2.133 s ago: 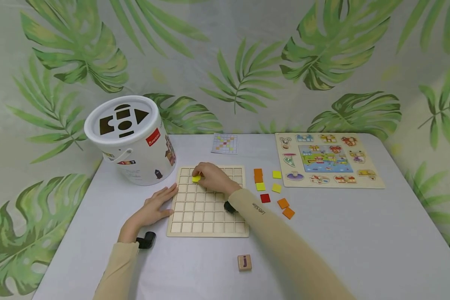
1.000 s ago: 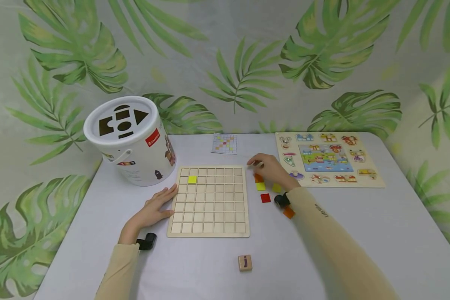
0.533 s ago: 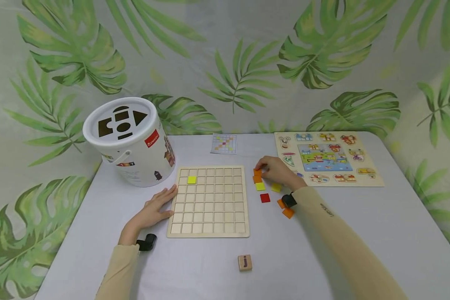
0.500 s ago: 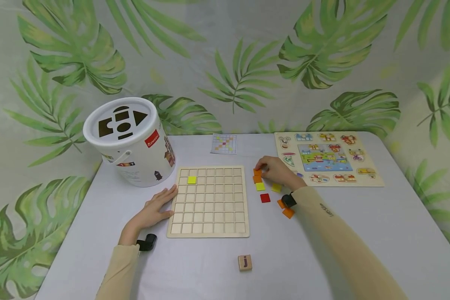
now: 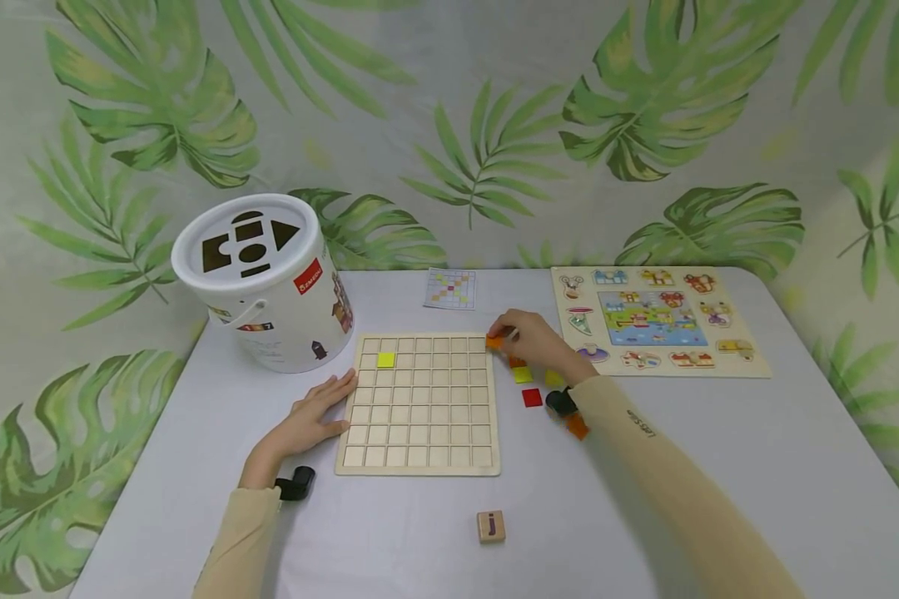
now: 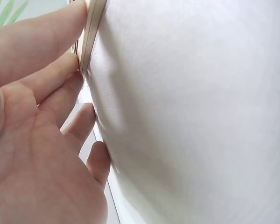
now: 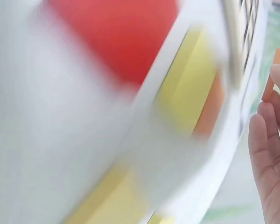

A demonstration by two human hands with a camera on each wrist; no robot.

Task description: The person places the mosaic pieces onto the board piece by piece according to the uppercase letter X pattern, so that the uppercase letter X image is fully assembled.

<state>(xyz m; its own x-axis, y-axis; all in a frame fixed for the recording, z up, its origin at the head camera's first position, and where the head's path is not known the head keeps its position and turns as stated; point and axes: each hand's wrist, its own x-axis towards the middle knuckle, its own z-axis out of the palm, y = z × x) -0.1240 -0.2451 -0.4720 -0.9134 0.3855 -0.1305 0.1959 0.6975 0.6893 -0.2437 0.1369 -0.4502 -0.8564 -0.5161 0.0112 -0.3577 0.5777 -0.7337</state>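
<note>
My right hand (image 5: 535,343) pinches an orange square tile (image 5: 494,342) between thumb and fingers, over the far right corner of the wooden grid board (image 5: 429,413). In the right wrist view that tile (image 7: 269,84) shows edge-on, raised off the table. One yellow tile (image 5: 385,359) lies in a cell near the board's far left corner. At the board's left edge rests my left hand (image 5: 309,418), its fingers extended. Seen from the left wrist, its fingertips touch the board's side (image 6: 91,35).
Right of the board lie a red tile (image 5: 532,398), yellow tiles (image 5: 522,375) and orange tiles (image 5: 578,427), some partly hidden by the right arm. A pattern card (image 5: 449,289), a picture puzzle (image 5: 655,320), a white bucket (image 5: 288,312) and a letter block (image 5: 490,527) stand around.
My right hand let go of the yellow tile on the board, moved right to the loose tiles, took an orange one and moved back left with it. My left hand stayed in place.
</note>
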